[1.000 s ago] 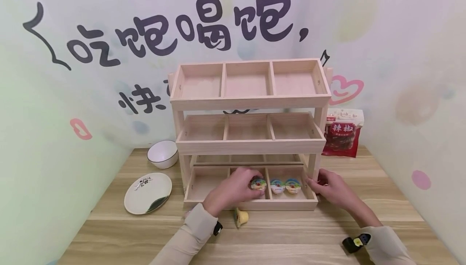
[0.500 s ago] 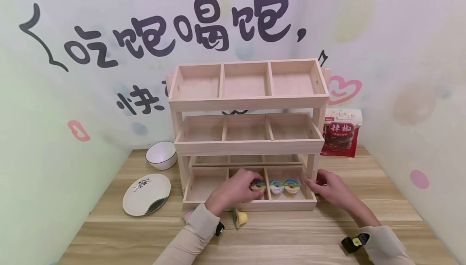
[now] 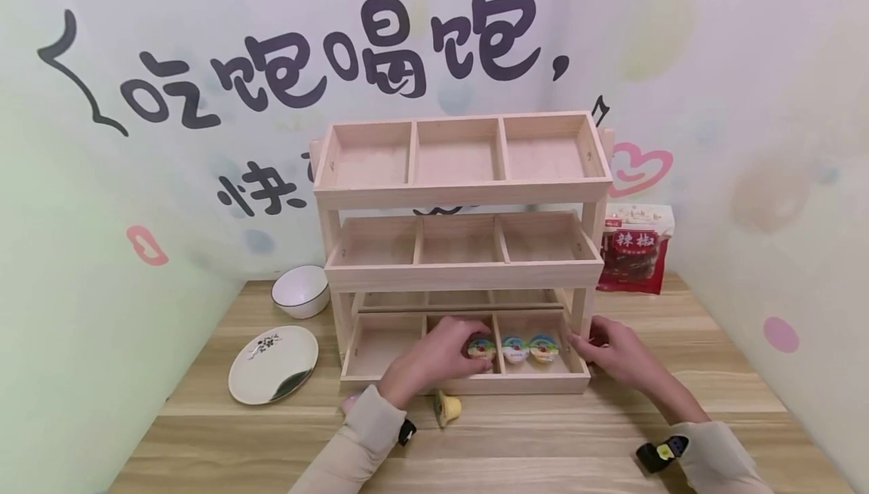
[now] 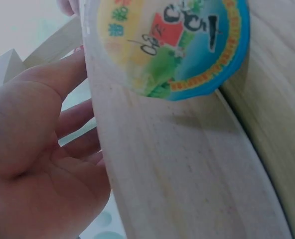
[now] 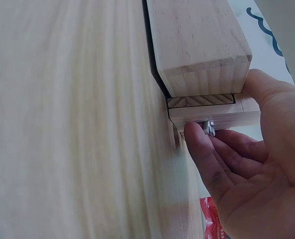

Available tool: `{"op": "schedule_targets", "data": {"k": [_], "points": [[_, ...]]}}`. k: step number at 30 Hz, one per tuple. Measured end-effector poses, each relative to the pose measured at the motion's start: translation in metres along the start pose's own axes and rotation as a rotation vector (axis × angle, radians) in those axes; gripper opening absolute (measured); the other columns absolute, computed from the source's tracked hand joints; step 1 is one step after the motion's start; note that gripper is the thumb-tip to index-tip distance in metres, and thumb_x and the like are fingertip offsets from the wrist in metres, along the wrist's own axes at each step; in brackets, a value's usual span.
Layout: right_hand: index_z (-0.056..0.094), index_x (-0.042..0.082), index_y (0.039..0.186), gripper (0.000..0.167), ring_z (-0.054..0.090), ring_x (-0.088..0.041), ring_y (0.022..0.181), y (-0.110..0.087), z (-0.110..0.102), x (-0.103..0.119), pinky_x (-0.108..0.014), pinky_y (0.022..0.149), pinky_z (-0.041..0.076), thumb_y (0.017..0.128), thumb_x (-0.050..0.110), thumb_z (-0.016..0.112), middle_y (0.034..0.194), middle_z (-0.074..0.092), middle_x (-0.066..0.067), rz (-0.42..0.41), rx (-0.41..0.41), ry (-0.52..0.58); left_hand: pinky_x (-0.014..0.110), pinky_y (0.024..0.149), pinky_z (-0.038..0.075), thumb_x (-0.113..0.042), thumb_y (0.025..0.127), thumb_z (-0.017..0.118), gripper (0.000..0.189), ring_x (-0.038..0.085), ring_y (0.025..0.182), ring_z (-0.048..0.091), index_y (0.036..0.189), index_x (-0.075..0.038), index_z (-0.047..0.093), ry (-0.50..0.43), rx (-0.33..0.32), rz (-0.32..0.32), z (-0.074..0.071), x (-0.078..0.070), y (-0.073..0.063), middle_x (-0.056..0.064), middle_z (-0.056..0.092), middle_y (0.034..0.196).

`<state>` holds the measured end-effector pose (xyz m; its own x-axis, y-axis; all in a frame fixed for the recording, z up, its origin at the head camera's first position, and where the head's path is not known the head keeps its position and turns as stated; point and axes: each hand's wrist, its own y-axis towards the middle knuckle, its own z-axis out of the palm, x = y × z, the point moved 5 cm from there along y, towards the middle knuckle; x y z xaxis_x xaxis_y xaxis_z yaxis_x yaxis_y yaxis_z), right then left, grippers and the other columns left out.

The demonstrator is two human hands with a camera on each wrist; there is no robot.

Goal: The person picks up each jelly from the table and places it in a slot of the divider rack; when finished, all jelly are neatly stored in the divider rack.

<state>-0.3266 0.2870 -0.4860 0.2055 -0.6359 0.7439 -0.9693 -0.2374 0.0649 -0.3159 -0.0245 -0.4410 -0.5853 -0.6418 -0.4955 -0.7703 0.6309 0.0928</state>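
Observation:
A three-tier wooden rack [image 3: 456,277] stands on the table, each tier split into three compartments. Reaching into the bottom tier's middle compartment, my left hand [image 3: 437,351] holds a small jelly cup [image 3: 481,351] between thumb and fingers. Two more jelly cups [image 3: 514,350] sit side by side in the compartment to its right. At the rack's lower right corner, my right hand [image 3: 621,351] grips the wood, its fingers beside a metal bolt [image 5: 209,128] in the right wrist view. A yellow jelly cup [image 3: 448,407] lies on its side before the rack; a jelly cup's lid [image 4: 180,45] fills the top of the left wrist view.
To the rack's left are a white bowl [image 3: 301,292] and a patterned plate [image 3: 274,365]. A red and white chili bag [image 3: 636,249] stands behind on the right. A small pink object [image 3: 349,402] is partly hidden by my left sleeve.
Both hands stay almost where they were, the left at the same jelly cup and the right at the rack's corner. The head view has shifted slightly.

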Motion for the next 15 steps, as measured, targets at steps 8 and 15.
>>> {"op": "schedule_targets", "data": {"k": [8,15], "points": [[0.058,-0.007,0.144,0.057,0.067,-0.020,0.097,0.002,0.004,0.001,-0.027,0.071,0.060,0.107,0.034,0.070,0.119,0.074,-0.019,-0.017,0.003,0.007,0.043,0.111,0.058,-0.027,0.101,0.079,0.047,0.028,0.130,0.070,0.140,-0.004,0.068,-0.001,-0.093,0.017,-0.007,0.002,-0.027,0.011,0.073,0.139],[0.056,-0.008,0.145,0.058,0.066,-0.022,0.097,-0.001,0.000,0.002,-0.027,0.071,0.060,0.107,0.035,0.069,0.118,0.074,-0.019,-0.006,0.002,0.002,0.046,0.115,0.055,-0.020,0.100,0.078,0.045,0.029,0.134,0.067,0.142,-0.008,0.067,-0.066,-0.197,0.015,-0.010,0.007,-0.058,0.009,0.070,0.144]]}}
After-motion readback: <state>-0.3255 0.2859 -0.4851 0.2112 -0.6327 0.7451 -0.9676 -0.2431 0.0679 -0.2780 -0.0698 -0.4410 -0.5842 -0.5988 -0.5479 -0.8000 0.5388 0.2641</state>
